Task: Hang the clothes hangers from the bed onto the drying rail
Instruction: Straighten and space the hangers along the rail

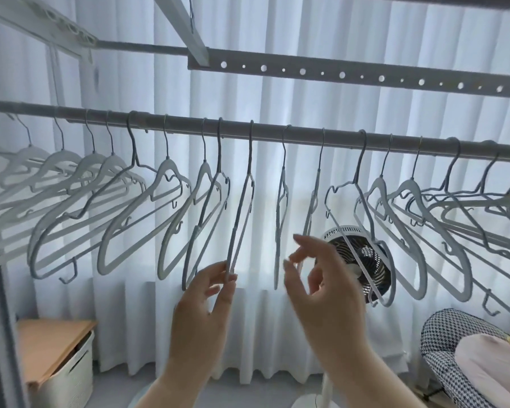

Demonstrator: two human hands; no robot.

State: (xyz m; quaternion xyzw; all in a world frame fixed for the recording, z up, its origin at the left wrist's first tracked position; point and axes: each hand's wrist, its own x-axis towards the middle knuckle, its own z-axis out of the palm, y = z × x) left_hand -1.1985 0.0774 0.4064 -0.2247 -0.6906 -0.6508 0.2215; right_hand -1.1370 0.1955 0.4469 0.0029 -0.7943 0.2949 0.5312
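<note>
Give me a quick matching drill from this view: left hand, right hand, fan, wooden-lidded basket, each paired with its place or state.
Things:
1. left hand
2. right hand
3. fan
4. wooden-lidded basket

Places or states:
A. on the floor, lower left
B. fingers spread, gripping nothing
C. behind the hangers, right of centre
D. pinching the bottom of a hanger on the rail

Pairs: 1-D, 2-B, 3-C, 4-A
</note>
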